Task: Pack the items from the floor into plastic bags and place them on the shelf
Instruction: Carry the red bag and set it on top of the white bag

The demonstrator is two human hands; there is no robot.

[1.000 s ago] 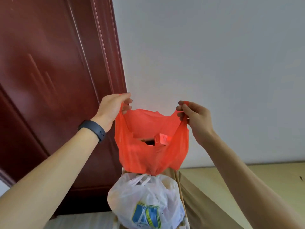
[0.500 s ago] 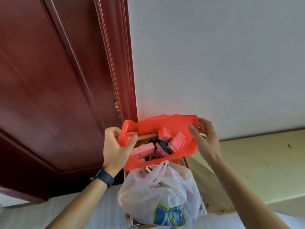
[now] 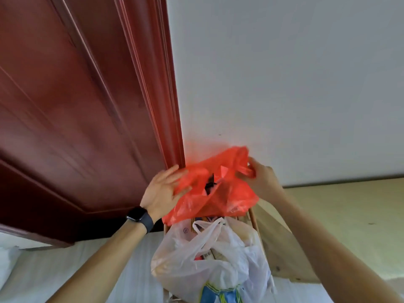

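Two hands on a red plastic bag (image 3: 220,193) at the far end of a wooden shelf (image 3: 282,254).
The right hand (image 3: 261,179) pinches the bag's right handle; the left hand (image 3: 162,191), fingers straight and spread, presses its left side. The bag is thin, crinkled and translucent, and gapes slightly over dark contents, just behind a bulging white plastic bag (image 3: 209,261).

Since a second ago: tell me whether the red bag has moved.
Yes. The red bag has dropped; it hung stretched above the white bag, and now slumps right behind it.
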